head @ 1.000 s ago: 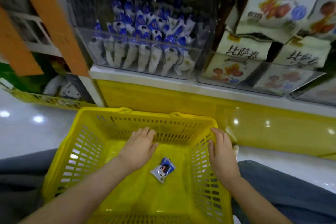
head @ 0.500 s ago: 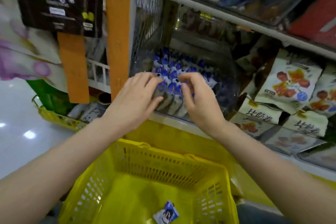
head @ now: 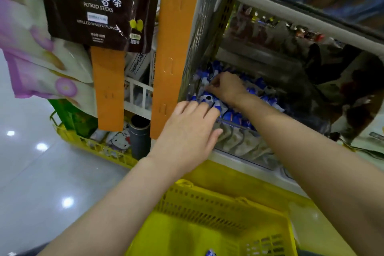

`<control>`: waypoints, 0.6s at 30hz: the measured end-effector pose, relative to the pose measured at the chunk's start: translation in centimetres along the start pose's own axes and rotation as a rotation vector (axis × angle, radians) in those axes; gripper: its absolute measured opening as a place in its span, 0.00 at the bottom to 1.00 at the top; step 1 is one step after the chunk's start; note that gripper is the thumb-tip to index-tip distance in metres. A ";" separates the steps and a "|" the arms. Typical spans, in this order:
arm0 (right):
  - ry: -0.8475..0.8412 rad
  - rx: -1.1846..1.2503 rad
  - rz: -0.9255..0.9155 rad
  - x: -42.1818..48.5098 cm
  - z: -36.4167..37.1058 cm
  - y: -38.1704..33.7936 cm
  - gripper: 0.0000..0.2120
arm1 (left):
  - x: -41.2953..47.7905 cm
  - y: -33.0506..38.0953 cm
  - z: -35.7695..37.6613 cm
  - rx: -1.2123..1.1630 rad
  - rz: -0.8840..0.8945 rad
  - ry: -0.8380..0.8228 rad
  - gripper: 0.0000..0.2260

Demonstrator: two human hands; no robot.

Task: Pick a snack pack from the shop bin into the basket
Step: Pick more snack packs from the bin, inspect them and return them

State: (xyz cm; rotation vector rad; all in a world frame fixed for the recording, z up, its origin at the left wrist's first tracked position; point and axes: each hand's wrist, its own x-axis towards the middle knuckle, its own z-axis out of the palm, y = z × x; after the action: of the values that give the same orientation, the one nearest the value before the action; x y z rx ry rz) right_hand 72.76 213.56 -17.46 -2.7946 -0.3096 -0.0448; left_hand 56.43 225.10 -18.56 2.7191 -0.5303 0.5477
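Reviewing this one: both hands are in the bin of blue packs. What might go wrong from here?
The right hand seems to pinch among loosely heaped snack packs; its grip may drag out several or lose the one it wants. The left hand rests on packs at the front of the bin, so some might spill over the wall and miss the basket below.

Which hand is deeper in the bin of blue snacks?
The right hand: it pinches a pack far in, while the left hand lies flat at the front edge of the bin.
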 end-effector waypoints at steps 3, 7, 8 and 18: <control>-0.007 0.021 0.026 0.4 -0.2 -0.4 0.05 | 0.0 0.0 0.1 -0.002 0.000 0.015 0.16; 0.113 0.146 0.007 -0.7 -1.0 -0.5 0.12 | 0.0 0.2 0.2 0.005 0.001 0.044 0.15; 0.168 0.189 0.001 -1.1 -1.4 -0.5 0.12 | 0.0 0.3 0.2 0.002 -0.001 0.047 0.14; 0.631 0.752 -0.210 -11.9 -6.5 -0.2 0.08 | -1.7 2.1 -0.1 -0.377 -0.115 0.102 0.14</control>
State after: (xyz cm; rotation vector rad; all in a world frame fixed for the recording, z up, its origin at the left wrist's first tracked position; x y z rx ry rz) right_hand 61.14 209.15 -12.04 -1.8747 -0.3580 -0.6876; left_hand 54.10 223.81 -18.66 2.3343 -0.4012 0.4960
